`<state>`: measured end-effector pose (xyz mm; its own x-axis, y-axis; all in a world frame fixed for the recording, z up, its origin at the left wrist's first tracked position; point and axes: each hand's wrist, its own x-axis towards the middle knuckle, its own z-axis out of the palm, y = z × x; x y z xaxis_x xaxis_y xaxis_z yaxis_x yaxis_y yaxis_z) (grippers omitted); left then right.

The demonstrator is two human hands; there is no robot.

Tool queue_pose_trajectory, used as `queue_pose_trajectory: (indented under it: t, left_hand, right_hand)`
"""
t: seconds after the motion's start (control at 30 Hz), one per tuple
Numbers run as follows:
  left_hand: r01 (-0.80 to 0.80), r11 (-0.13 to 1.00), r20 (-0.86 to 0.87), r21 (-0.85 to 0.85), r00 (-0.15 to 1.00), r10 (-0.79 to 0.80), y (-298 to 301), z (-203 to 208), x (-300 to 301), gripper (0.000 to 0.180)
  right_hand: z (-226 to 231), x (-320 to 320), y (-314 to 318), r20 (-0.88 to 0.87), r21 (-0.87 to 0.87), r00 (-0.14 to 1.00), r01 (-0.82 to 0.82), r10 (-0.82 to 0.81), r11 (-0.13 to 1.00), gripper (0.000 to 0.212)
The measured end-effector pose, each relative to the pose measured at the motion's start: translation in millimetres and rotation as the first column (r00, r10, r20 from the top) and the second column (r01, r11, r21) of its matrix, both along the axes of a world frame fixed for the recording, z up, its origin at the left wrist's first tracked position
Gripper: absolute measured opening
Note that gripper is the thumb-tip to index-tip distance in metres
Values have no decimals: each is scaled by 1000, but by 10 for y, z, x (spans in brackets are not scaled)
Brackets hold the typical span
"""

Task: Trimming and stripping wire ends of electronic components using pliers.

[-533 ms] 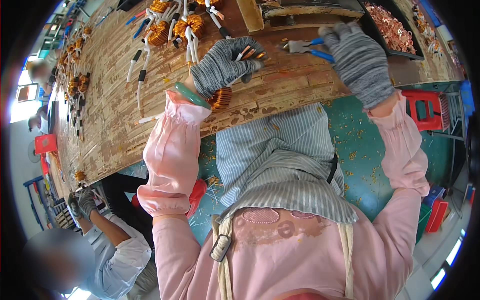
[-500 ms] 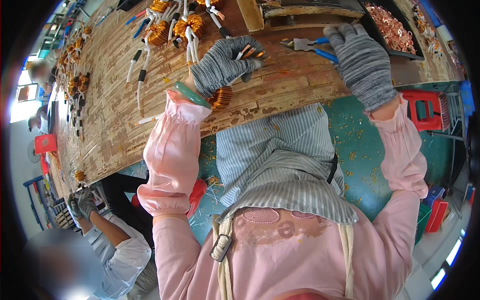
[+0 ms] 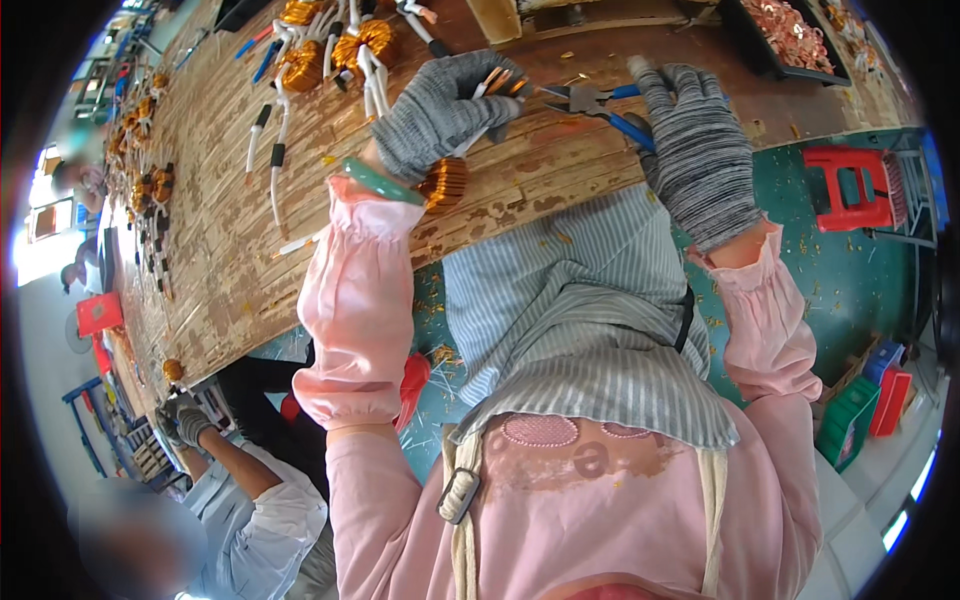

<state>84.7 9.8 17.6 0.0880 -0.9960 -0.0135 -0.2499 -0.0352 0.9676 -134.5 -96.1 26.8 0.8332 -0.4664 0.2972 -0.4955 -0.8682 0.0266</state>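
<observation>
My left hand (image 3: 440, 112), in a grey knit glove, is closed around white-sleeved wire leads. Their bare copper ends (image 3: 503, 82) stick out past my thumb and fingers. A copper-wound ring coil (image 3: 445, 188) sits just under that wrist, at the table's front edge; its link to the held leads is partly hidden. My right hand (image 3: 703, 150), gloved alike, grips wire cutters (image 3: 584, 99) with blue handles, which are spread apart. The cutters' jaws point left toward the copper ends and look parted, a little short of them.
More ring coils (image 3: 365, 45) with white leads lie beyond my left hand. A black tray (image 3: 838, 78) of copper scraps stands at far right, near a wooden frame (image 3: 495, 20). Red stool (image 3: 850, 190) at right; a co-worker's gloved hands (image 3: 185, 420) at lower left.
My right hand has come left and nearer to me, bringing the cutters closer to the copper ends in my left hand. The whole view has shifted slightly.
</observation>
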Motion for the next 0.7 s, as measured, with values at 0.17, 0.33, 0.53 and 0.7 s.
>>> queue_pose_trajectory:
  t: [0.17,0.33,0.53,0.7]
  left_hand:
    - [-11,999,-84,-35,996,8,52,-77,55,15]
    - [-13,999,-89,-35,996,9,49,-24,-6,16]
    - [-57,998,-36,3,998,57,58,23,-51,15]
    - [-71,997,-38,2,997,71,24,-32,-14,15]
  right_hand:
    - [-3,62,25,-44,-28,998,37,-39,999,62]
    - [17,94,36,-44,-73,998,44,-48,996,55]
    - [32,152,67,-92,-68,992,76,-83,995,55]
    - [37,198,107,-146,4,982,125,-123,992,55]
